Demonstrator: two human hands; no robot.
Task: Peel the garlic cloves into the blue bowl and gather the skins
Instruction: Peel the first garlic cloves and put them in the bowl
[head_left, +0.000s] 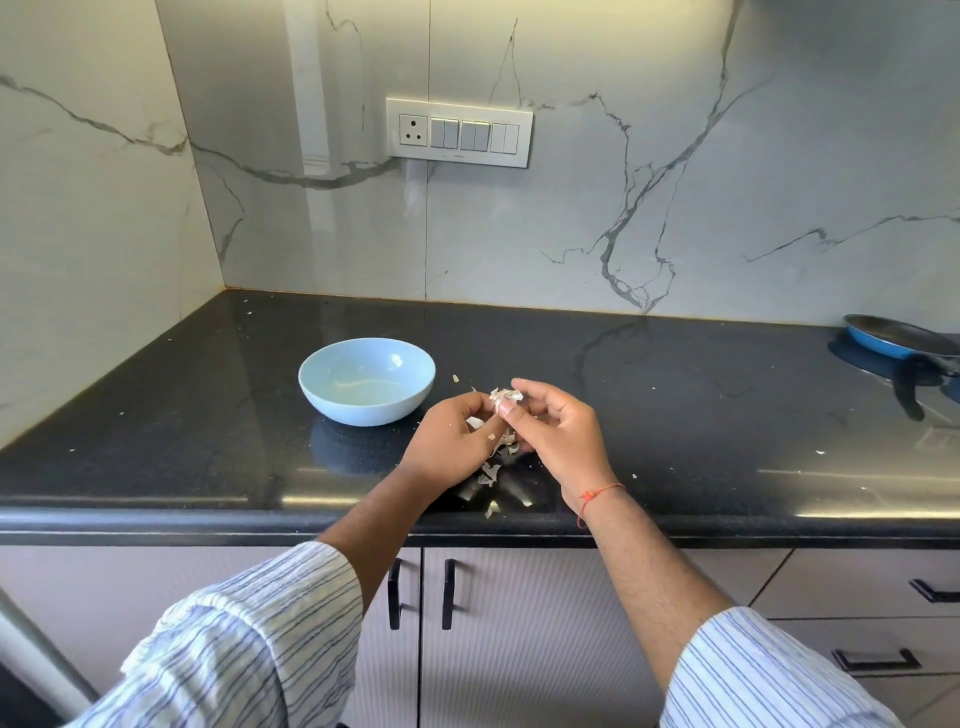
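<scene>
Meeting over the front part of the black bench (675, 395), the left hand (452, 441) and the right hand (561, 436) hold a papery garlic clove (505, 397) between them, both sets of fingers curled in around it. The right thumb and forefinger pinch the clove from the right side, while the fingertips of the left hand close on it from the left. A strip of skin hangs down between the two hands, and more garlic skins (491, 473) lie in a loose scatter on the bench directly below, reaching toward the front edge. The blue bowl (367, 380) sits on the bench just to the left of the hands, apart from them, upright; whether anything lies in it cannot be told from the pale glare on its bottom. A red thread (597, 493) circles the right wrist, and both forearms come out of rolled striped sleeves (260, 639). At the far right of the bench a blue frying pan (904, 343) rests, well apart from the hands. A switch panel (460, 132) is set in the marble wall behind.
</scene>
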